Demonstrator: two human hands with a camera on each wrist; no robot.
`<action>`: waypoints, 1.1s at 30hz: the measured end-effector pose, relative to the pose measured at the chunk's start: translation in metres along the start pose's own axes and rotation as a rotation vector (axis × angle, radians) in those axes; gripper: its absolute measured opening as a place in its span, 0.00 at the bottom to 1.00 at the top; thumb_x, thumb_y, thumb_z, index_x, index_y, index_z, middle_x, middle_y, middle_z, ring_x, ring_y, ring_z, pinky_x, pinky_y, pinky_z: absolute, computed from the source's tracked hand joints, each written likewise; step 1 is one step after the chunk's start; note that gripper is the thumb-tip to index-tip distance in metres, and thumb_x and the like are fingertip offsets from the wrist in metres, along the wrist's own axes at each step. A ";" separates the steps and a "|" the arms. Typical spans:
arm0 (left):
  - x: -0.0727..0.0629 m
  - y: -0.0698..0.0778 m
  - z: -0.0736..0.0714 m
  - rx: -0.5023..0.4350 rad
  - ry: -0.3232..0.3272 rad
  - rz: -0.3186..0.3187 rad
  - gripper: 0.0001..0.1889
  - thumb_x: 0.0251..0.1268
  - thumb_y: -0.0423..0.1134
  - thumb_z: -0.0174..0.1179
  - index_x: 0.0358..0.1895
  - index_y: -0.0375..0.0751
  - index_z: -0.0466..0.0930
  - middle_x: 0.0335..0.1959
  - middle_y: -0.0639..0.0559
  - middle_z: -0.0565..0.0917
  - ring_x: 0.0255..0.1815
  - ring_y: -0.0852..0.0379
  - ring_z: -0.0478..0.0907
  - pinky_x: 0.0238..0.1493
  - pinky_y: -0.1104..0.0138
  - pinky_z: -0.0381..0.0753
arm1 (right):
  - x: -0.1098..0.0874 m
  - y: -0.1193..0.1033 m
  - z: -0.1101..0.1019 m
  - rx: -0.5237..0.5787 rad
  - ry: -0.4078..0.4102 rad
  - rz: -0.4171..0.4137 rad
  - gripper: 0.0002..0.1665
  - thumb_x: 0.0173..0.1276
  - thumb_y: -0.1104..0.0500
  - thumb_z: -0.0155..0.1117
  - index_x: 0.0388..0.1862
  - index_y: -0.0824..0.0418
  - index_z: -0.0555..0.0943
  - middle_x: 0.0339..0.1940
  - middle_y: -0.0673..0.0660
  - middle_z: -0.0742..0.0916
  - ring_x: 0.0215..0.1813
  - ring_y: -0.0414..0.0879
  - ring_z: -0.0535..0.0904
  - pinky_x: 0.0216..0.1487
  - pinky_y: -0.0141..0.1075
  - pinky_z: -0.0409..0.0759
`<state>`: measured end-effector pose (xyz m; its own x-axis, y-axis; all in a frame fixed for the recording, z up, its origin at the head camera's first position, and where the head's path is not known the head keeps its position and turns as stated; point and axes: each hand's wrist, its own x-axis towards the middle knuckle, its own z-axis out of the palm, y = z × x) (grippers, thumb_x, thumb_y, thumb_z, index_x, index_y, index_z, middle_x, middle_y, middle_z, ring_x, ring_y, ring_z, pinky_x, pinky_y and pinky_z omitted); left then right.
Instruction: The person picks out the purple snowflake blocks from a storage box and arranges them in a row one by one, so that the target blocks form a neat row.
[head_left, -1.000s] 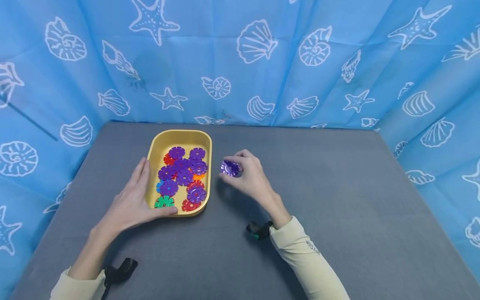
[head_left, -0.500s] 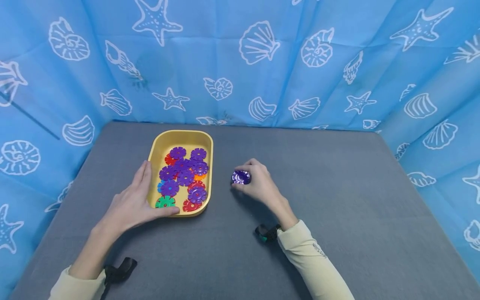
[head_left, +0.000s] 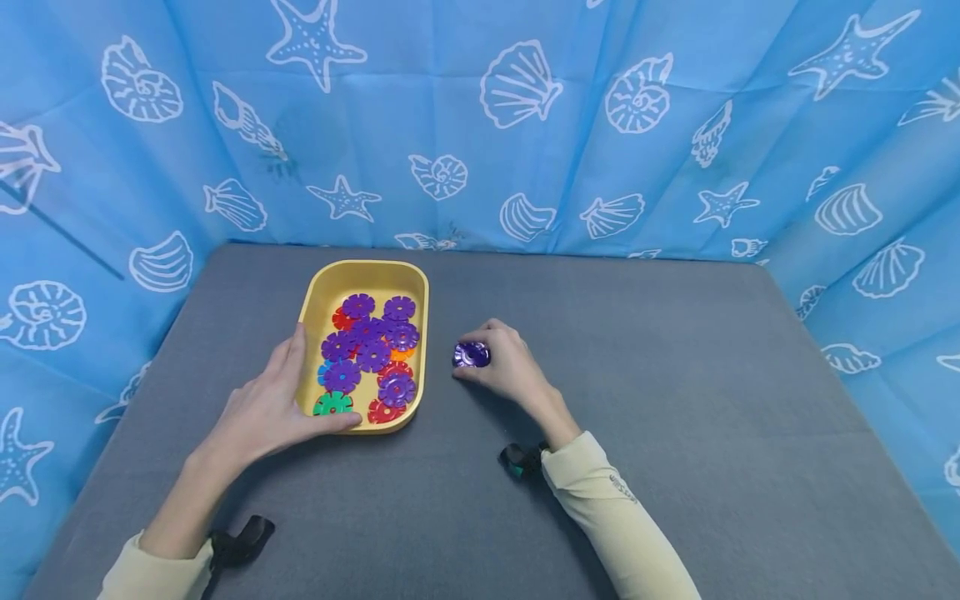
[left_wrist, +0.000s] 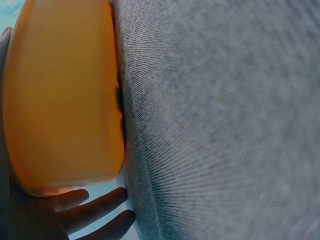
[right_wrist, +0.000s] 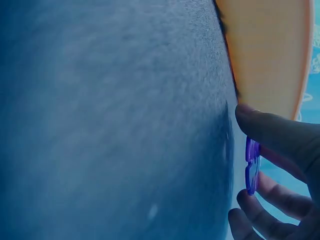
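A yellow tray (head_left: 426, 333) stands on the left part of the table, holding purple notched building discs (head_left: 372, 355) among several red (head_left: 385, 412), orange, blue and green (head_left: 332, 403) ones. My left hand (head_left: 262, 408) holds its near left corner, thumb over the near rim and fingers against the left wall; the left wrist view shows the tray's outer wall (left_wrist: 65, 100) beside the fingers. Right of the tray, my right hand (head_left: 510, 362) pinches a shiny purple building disc (head_left: 471, 355) between thumb and fingers. In the right wrist view the disc (right_wrist: 252, 165) appears edge-on, above the cloth.
A grey cloth (head_left: 637, 375) covers the table. Behind it and along both sides hangs a blue curtain (head_left: 525, 167) with white shell and starfish prints. Each wrist carries a black camera mount, such as the left one (head_left: 243, 542).
My right hand, pinching the purple disc, moved right and nearer to me, then slightly back left toward the tray. The left hand stays at the tray, and the view shifted slightly.
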<state>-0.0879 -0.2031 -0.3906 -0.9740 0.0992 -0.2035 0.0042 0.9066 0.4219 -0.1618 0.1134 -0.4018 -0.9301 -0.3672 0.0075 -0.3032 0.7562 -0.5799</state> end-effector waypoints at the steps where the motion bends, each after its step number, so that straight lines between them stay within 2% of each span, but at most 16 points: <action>1: 0.000 0.000 0.000 -0.001 0.000 0.000 0.76 0.47 0.81 0.63 0.83 0.43 0.22 0.81 0.30 0.48 0.67 0.29 0.68 0.56 0.32 0.77 | 0.002 -0.001 0.001 -0.007 0.000 0.006 0.29 0.58 0.52 0.81 0.58 0.60 0.86 0.50 0.60 0.85 0.54 0.54 0.82 0.59 0.48 0.83; 11: 0.000 -0.002 0.002 -0.006 0.014 0.002 0.75 0.47 0.81 0.62 0.82 0.44 0.22 0.82 0.30 0.49 0.67 0.29 0.68 0.55 0.34 0.78 | 0.018 -0.015 0.014 -0.042 -0.021 0.041 0.31 0.58 0.48 0.81 0.59 0.57 0.86 0.53 0.60 0.85 0.57 0.54 0.81 0.62 0.50 0.81; 26: -0.001 -0.002 0.002 -0.014 0.018 0.003 0.76 0.46 0.82 0.62 0.83 0.43 0.23 0.81 0.30 0.50 0.68 0.31 0.67 0.56 0.35 0.79 | 0.021 -0.016 0.022 -0.008 -0.019 0.037 0.31 0.59 0.47 0.80 0.59 0.58 0.86 0.51 0.59 0.83 0.52 0.52 0.79 0.55 0.46 0.81; 33: 0.000 -0.002 0.003 -0.013 0.019 0.009 0.75 0.47 0.81 0.63 0.83 0.43 0.23 0.81 0.30 0.50 0.68 0.30 0.67 0.55 0.36 0.79 | 0.020 -0.014 0.021 0.038 0.003 0.026 0.34 0.57 0.47 0.81 0.60 0.59 0.85 0.50 0.59 0.84 0.53 0.53 0.81 0.56 0.46 0.83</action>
<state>-0.0873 -0.2041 -0.3938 -0.9780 0.1000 -0.1831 0.0107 0.9004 0.4349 -0.1717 0.0838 -0.4104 -0.9383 -0.3458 -0.0055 -0.2707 0.7443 -0.6105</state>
